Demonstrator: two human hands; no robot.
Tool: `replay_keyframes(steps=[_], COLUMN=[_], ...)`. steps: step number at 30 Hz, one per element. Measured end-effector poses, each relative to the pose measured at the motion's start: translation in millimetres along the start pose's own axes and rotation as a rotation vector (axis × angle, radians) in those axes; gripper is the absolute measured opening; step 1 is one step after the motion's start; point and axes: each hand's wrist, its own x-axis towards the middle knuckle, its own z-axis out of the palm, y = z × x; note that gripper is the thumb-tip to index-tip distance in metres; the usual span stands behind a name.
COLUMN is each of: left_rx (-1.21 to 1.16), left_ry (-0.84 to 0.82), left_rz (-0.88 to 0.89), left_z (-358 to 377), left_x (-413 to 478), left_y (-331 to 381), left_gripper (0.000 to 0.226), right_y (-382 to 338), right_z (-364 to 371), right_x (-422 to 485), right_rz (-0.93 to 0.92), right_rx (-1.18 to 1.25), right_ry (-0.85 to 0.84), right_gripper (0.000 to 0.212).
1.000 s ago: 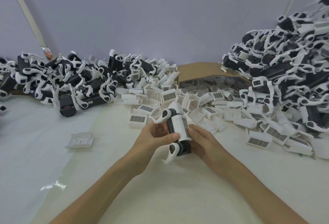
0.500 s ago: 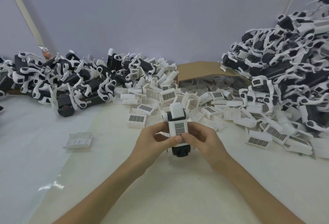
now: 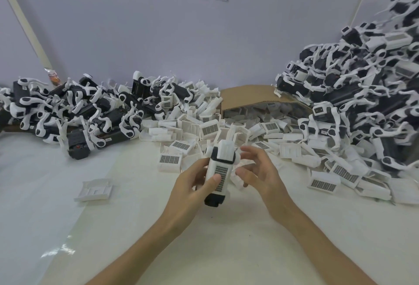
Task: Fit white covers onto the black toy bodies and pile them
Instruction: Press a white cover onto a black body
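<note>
1 boxy black plastic toy body, capped by 1 white ribbed cover with a dotted grille, is held tilted above the pale table. The left hand grips it, thumb on the grille. The right hand hovers beside it, fingers spread, holding nothing. 1 loose white cover lies apart on the left; the heaped ones are too many to count.

Loose covers between left toy heap and right toy heap
</note>
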Motion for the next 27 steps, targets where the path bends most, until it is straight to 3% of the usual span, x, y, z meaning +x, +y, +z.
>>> replay_keyframes(steps=[2, 6, 10, 15, 17, 20, 23, 24, 27], left_rx=[0.009, 0.049, -0.036, -0.261, -0.284, -0.190, -0.136, -0.132, -0.119], left_ry=[-0.035, -0.029, 0.198, 0.425, 0.455, 0.411, 0.381, 0.376, 0.371], left_rz=[-0.010, -0.018, -0.091, -0.116, -0.126, -0.148, -0.160, -0.164, -0.176], left_z=[0, 1, -6, -21, -23, -20, -13, -12, -16], left_x=[1, 2, 8, 14, 15, 16, 14, 14, 15], left_y=[1, 1, 1, -1, -3, -3, -2, -2, -2], left_gripper=[0.027, 0.032, 0.054, 0.057, 0.058, 0.052, 0.057, 0.057, 0.056], right_y=[0, 0, -5, -27, -49, -110, -176, -187, -170], right_z=[-6, -14, -20, -33, -45, -86, -137, -147, -139], right_x=[2, 1, 2, 9, 26, 71, 125, 136, 138], right_rz=[-0.005, 0.053, 0.159, 0.324, 0.297, 0.091, -0.093, -0.079, -0.033], right_rx=[0.011, 0.113, 0.206, 0.185, 0.142, 0.261, 0.657, 0.599, 0.087], right_ry=[-0.027, -0.169, -0.236, -0.298, -0.224, 0.150, 0.374, 0.397, 0.399], right_gripper=[0.065, 0.048, 0.037, 0.035, 0.035, 0.025, 0.049, 0.050, 0.026])
